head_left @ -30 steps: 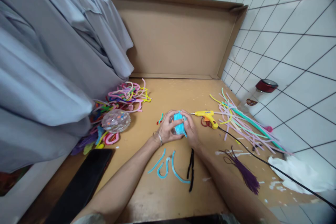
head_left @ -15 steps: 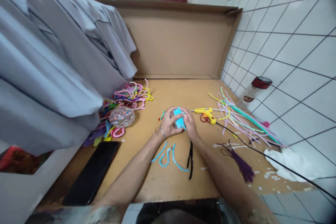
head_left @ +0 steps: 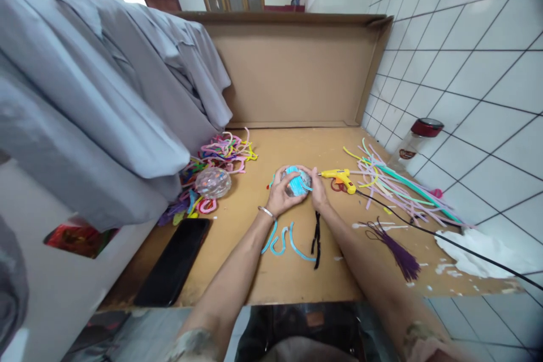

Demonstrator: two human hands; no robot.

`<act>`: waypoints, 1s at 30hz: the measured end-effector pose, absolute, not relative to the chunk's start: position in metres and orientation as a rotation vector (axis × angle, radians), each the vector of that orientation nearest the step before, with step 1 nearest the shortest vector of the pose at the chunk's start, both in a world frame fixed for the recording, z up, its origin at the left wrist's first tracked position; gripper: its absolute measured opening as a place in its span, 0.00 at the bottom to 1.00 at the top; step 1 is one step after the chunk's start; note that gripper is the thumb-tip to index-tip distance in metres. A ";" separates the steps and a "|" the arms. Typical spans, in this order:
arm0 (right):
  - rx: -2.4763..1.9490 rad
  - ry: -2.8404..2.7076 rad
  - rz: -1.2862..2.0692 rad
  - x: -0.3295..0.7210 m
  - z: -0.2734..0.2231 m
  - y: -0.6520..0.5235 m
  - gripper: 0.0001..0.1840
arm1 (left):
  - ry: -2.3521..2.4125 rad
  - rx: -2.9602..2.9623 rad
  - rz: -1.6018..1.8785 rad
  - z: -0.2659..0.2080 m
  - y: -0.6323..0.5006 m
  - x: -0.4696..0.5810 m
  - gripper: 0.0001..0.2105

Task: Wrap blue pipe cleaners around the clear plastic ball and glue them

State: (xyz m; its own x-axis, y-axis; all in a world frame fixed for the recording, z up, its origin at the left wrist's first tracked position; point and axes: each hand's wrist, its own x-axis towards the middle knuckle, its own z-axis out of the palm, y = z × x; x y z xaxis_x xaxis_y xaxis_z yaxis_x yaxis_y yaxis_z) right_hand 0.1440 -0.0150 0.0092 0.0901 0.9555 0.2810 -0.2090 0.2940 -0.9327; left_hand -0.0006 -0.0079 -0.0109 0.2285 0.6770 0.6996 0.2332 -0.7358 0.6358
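A clear, rounded ball point(head_left: 304, 176) partly covered with rows of light-blue pipe cleaner point(head_left: 294, 182) is held above the table. My left hand point(head_left: 281, 195) is wrapped round it from the left, thumb across the blue rows. My right hand point(head_left: 319, 191) stands at the ball's right side with fingers fairly straight; a loose blue end points toward it, and I cannot tell whether they touch. Just right of that hand lies a yellow glue gun point(head_left: 339, 176), nozzle toward the fingers. Cut blue pipe cleaners point(head_left: 297, 246) and black strips point(head_left: 317, 240) lie below the hands.
Left are a colourful pipe-cleaner heap point(head_left: 229, 150), another clear ball point(head_left: 213, 182) and a black phone point(head_left: 173, 263). On the right lie pale pipe cleaners point(head_left: 394, 189), a purple bundle point(head_left: 401, 254), white tissue point(head_left: 470, 249), a black cord point(head_left: 445, 240) and a red-lidded jar point(head_left: 418, 141).
The view has shifted slightly. My right hand has moved off the ball to its right side, and the ball has turned so its loose blue end points right.
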 end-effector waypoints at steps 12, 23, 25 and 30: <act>-0.721 -0.933 1.311 0.161 0.009 -0.015 0.48 | 0.397 0.877 1.152 0.009 -0.028 0.004 0.37; -0.790 -1.114 1.107 0.128 0.028 -0.044 0.43 | 0.444 0.706 1.222 0.015 -0.024 -0.004 0.33; -0.841 -1.105 1.075 0.127 0.027 -0.045 0.45 | 0.454 0.757 1.247 0.013 -0.024 -0.005 0.35; -0.776 -1.000 1.194 0.122 0.029 -0.047 0.40 | 0.438 0.808 1.247 0.010 -0.023 -0.006 0.36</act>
